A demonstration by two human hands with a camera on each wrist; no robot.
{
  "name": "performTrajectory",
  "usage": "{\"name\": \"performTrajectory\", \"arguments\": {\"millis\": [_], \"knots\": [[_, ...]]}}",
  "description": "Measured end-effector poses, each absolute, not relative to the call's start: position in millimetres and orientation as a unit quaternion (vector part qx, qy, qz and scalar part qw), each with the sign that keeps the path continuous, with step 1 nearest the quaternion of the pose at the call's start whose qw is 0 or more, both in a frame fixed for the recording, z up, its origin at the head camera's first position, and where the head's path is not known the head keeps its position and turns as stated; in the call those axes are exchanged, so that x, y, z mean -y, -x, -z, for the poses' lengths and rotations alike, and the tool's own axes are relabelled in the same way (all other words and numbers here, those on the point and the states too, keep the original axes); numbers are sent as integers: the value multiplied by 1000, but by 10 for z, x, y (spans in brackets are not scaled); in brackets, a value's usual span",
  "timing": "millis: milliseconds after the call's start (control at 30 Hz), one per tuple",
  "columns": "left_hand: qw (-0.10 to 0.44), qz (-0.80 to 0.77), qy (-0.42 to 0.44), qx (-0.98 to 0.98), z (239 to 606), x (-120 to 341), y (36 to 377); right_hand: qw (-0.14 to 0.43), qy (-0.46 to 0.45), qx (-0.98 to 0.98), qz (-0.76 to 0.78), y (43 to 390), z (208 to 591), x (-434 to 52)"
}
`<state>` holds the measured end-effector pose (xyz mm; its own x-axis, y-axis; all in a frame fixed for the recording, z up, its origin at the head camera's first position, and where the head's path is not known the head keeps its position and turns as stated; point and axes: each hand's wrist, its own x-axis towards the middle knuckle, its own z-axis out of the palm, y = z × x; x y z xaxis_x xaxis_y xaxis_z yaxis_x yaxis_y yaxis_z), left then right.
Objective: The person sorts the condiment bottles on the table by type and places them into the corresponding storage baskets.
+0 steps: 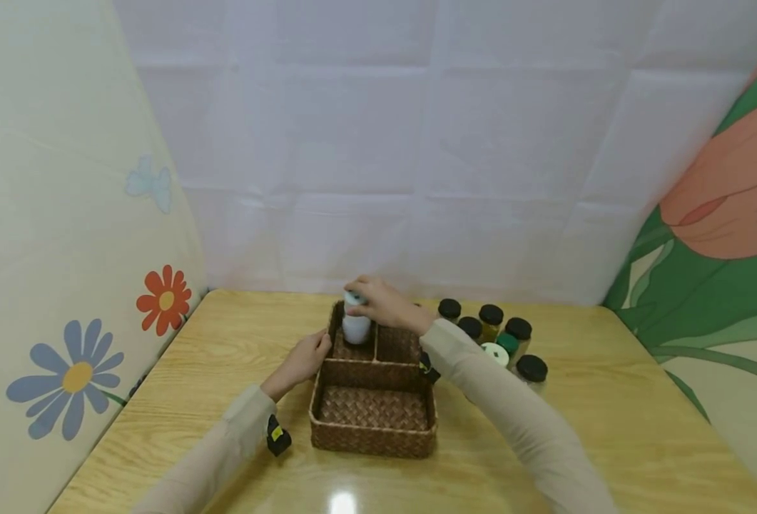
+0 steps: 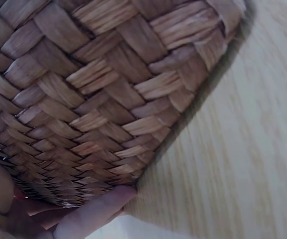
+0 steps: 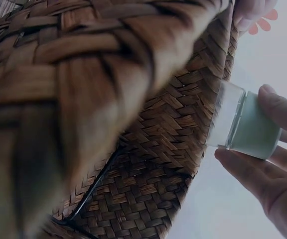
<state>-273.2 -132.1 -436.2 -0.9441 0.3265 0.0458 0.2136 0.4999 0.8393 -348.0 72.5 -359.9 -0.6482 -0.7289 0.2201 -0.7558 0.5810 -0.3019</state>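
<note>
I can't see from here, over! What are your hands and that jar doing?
Right hand grips jar by its lid, in basket's back-left compartment. Left hand touches basket's left wall. Nothing blocking.

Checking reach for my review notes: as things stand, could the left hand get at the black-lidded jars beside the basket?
Probably not directly. The left hand rests on the basket's left wall, while the black-lidded jars stand beyond its right side, with the right hand, holding a white jar, and its forearm across the way.

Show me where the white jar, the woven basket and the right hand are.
white jar (image 1: 356,328), head view, on its white body.
woven basket (image 1: 372,437), head view, on its front wall.
right hand (image 1: 384,303), head view, on the back of the hand.
</note>
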Motion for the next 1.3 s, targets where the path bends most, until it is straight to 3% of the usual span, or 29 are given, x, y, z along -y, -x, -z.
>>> {"name": "performTrajectory", "arguments": {"millis": [1300], "knots": [[68, -470, -162, -865, 4343, 1306, 2719, -8, -381, 913, -147, 3489, 3613, -676]]}}
